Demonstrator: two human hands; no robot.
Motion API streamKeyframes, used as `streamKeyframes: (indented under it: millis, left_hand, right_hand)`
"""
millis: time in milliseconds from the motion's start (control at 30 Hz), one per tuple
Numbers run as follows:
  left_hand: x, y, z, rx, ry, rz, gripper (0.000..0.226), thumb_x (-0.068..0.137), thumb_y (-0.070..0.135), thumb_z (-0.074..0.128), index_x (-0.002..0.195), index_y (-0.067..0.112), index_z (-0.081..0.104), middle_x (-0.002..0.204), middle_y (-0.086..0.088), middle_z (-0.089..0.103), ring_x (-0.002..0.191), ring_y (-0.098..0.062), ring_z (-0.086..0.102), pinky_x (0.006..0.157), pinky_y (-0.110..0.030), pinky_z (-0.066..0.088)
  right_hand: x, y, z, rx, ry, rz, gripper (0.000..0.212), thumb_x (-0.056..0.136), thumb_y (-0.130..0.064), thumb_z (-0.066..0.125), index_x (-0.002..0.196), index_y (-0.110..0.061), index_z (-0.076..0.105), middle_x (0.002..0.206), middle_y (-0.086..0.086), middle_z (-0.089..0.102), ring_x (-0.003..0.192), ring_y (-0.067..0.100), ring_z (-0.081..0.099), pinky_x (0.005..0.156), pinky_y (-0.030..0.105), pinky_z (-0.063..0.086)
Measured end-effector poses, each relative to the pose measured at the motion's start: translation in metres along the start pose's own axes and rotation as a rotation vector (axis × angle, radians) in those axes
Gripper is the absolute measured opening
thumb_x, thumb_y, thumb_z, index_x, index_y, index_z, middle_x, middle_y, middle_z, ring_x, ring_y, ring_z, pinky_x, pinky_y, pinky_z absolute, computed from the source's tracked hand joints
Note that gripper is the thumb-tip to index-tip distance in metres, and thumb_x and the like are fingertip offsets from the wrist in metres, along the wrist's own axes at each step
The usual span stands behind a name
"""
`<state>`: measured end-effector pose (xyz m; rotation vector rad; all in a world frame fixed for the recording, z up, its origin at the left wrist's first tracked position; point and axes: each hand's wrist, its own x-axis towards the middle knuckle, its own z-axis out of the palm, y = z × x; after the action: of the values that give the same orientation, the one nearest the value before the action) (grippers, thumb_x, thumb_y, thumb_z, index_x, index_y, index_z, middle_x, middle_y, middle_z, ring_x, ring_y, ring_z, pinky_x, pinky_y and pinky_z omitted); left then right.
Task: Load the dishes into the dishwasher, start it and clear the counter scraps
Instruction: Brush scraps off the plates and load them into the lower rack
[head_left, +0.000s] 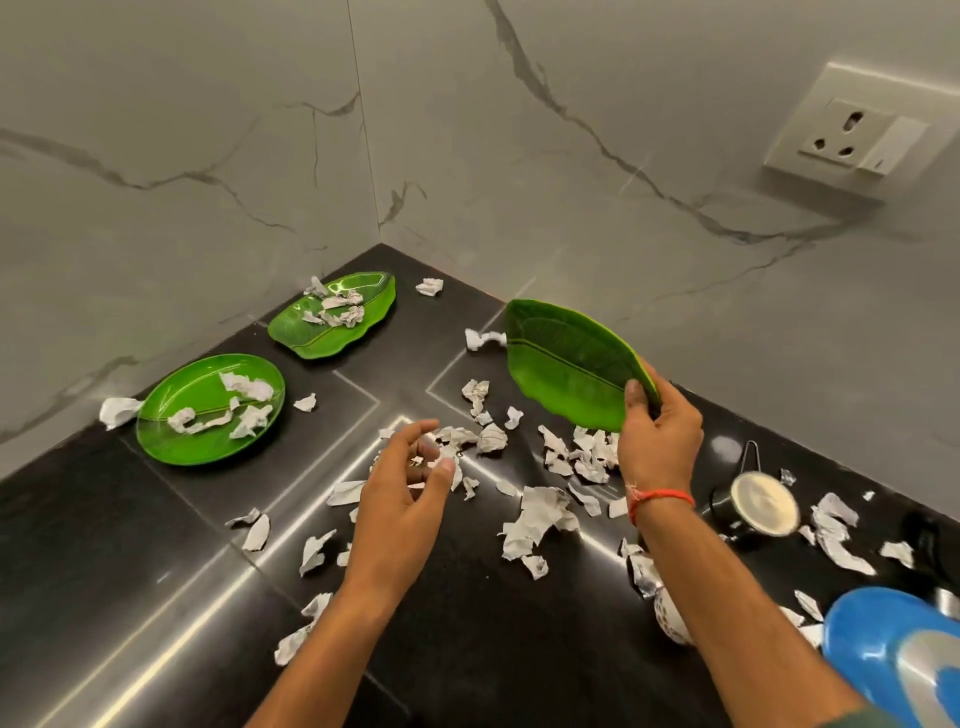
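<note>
My right hand (658, 434) grips the near edge of a green leaf-shaped plate (566, 361), tilted up on its side above the black counter (130, 545); its face is bare. My left hand (408, 480) hovers beside it over the counter, fingers spread and curled, holding nothing. Two more green leaf plates lie flat, one at the left (208, 410) and one in the back corner (332, 317), each carrying torn paper scraps. Several white paper scraps (537, 517) lie scattered across the counter under and around both hands.
A small steel cup (761, 504) with a handle lies on its side at the right. A blue plate (883, 649) sits at the bottom right edge. Marble walls meet in a corner behind; a wall socket (852, 132) is at upper right.
</note>
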<state>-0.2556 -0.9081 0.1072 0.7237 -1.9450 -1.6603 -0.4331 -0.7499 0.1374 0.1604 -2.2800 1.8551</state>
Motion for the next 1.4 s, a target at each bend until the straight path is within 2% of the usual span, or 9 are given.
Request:
streamKeyframes:
  millis: [100, 233, 333, 467, 600, 800, 933, 1233, 1400]
  left_hand:
    - [-0.008, 0.012, 0.007, 0.002, -0.027, 0.029, 0.035, 0.099, 0.02, 0.064, 0.122, 0.045, 0.057, 0.106, 0.009, 0.061, 0.081, 0.0, 0.06, 0.071, -0.013, 0.047]
    - [-0.016, 0.03, 0.019, 0.029, -0.085, 0.048, 0.037, 0.099, 0.025, 0.064, 0.131, 0.041, 0.054, 0.112, 0.01, 0.061, 0.094, 0.001, 0.062, 0.074, -0.014, 0.05]
    - [-0.018, 0.048, 0.03, 0.076, -0.106, 0.101, 0.039, 0.099, 0.026, 0.064, 0.134, 0.039, 0.051, 0.119, 0.008, 0.057, 0.106, 0.0, 0.059, 0.077, -0.01, 0.049]
    - [-0.018, 0.071, 0.051, 0.139, -0.144, 0.195, 0.041, 0.1, 0.028, 0.064, 0.137, 0.036, 0.049, 0.126, 0.003, 0.054, 0.117, -0.01, 0.055, 0.089, -0.023, 0.054]
    - [-0.031, 0.094, 0.086, 0.264, -0.221, 0.305, 0.048, 0.099, 0.033, 0.063, 0.143, 0.035, 0.046, 0.13, 0.006, 0.052, 0.124, -0.006, 0.051, 0.101, -0.031, 0.048]
    - [-0.056, 0.111, 0.139, 0.524, -0.443, 0.455, 0.045, 0.096, 0.043, 0.061, 0.139, 0.033, 0.053, 0.13, 0.007, 0.061, 0.121, -0.012, 0.055, 0.102, -0.037, 0.045]
    - [-0.066, 0.116, 0.17, 0.471, -0.732, 0.312, 0.019, 0.103, 0.032, 0.057, 0.121, 0.029, 0.064, 0.101, 0.019, 0.066, 0.1, -0.004, 0.063, 0.082, -0.022, 0.051]
    - [-0.084, 0.118, 0.227, 0.091, -1.038, -0.009, 0.017, 0.104, 0.018, 0.057, 0.107, 0.016, 0.073, 0.098, -0.012, 0.076, 0.095, -0.035, 0.072, 0.089, -0.053, 0.059]
    - [-0.118, 0.121, 0.255, -0.031, -1.14, -0.14, 0.017, 0.104, 0.018, 0.055, 0.102, 0.019, 0.072, 0.091, -0.001, 0.077, 0.086, -0.019, 0.072, 0.087, -0.046, 0.059]
  right_hand:
    - [-0.007, -0.005, -0.014, 0.014, 0.016, -0.013, 0.028, 0.101, -0.011, 0.058, 0.126, -0.016, 0.07, 0.099, -0.008, 0.071, 0.085, -0.011, 0.063, 0.082, 0.009, 0.049]
    - [-0.009, -0.007, -0.036, 0.103, 0.045, 0.099, 0.02, 0.099, -0.008, 0.057, 0.104, -0.019, 0.073, 0.084, -0.004, 0.068, 0.078, 0.011, 0.061, 0.078, 0.035, 0.054]
    - [-0.017, -0.009, -0.06, 0.201, 0.013, 0.176, 0.026, 0.099, -0.009, 0.057, 0.089, -0.029, 0.07, 0.088, 0.004, 0.071, 0.085, 0.024, 0.068, 0.079, 0.04, 0.059]
    - [-0.034, -0.014, -0.095, 0.327, 0.002, 0.231, 0.024, 0.1, -0.007, 0.057, 0.091, -0.026, 0.069, 0.085, 0.003, 0.07, 0.071, 0.007, 0.069, 0.061, 0.021, 0.056]
    - [-0.042, -0.011, -0.137, 0.362, 0.025, 0.279, 0.012, 0.097, -0.016, 0.066, 0.09, -0.024, 0.071, 0.091, 0.007, 0.075, 0.091, 0.028, 0.073, 0.078, 0.042, 0.061]
    - [-0.053, -0.013, -0.203, 0.331, 0.093, 0.287, 0.014, 0.092, -0.019, 0.073, 0.078, -0.018, 0.071, 0.074, 0.004, 0.073, 0.075, 0.027, 0.071, 0.072, 0.046, 0.062]
    - [-0.061, -0.013, -0.242, 0.336, 0.171, 0.31, 0.01, 0.091, -0.022, 0.074, 0.083, -0.016, 0.073, 0.077, 0.009, 0.074, 0.074, 0.026, 0.072, 0.068, 0.04, 0.061]
    - [-0.106, -0.019, -0.285, 0.415, 0.39, 0.433, 0.019, 0.096, -0.021, 0.066, 0.112, -0.015, 0.073, 0.105, 0.012, 0.076, 0.101, 0.032, 0.072, 0.09, 0.052, 0.058]
    - [-0.151, -0.025, -0.296, 0.445, 0.532, 0.461, 0.023, 0.098, -0.027, 0.063, 0.12, -0.021, 0.069, 0.111, 0.002, 0.076, 0.103, 0.021, 0.073, 0.09, 0.045, 0.059]
